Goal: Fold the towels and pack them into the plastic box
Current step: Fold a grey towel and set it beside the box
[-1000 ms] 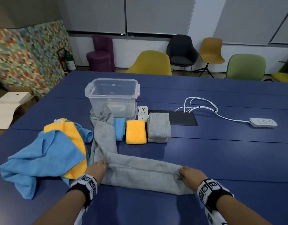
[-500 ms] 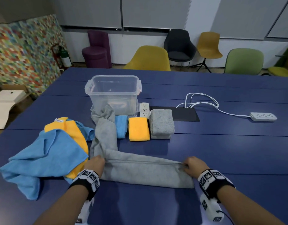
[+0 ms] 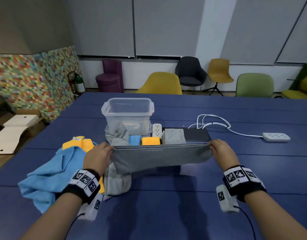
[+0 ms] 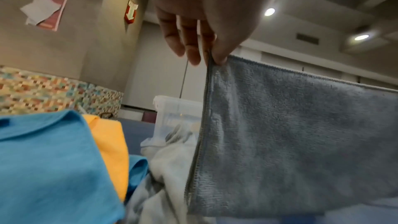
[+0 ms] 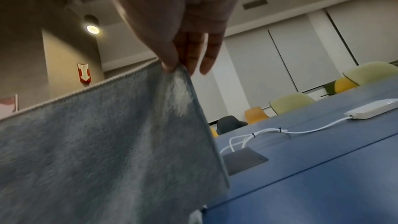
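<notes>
Left hand (image 4: 202, 6) pinches grey towel (image 3: 159, 155) top corner, thumb against fingers; right hand (image 5: 178, 14) pinches opposite corner. Wrist views show pinches; head view hides fingertips. Towel edge taut, raised above blue table (image 3: 235, 213), left end trailing toward plastic box (image 3: 127, 112). Folded towels (image 3: 174, 138) just before box.

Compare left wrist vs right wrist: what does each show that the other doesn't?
Left wrist only: left hand pinching the grey towel's corner, blue towel, yellow towel, plastic box.
Right wrist only: right hand pinching the opposite corner, white cable, power strip, black pad, chairs.
Both: the grey towel hanging from its top edge, the blue table, the red wall sign.
</notes>
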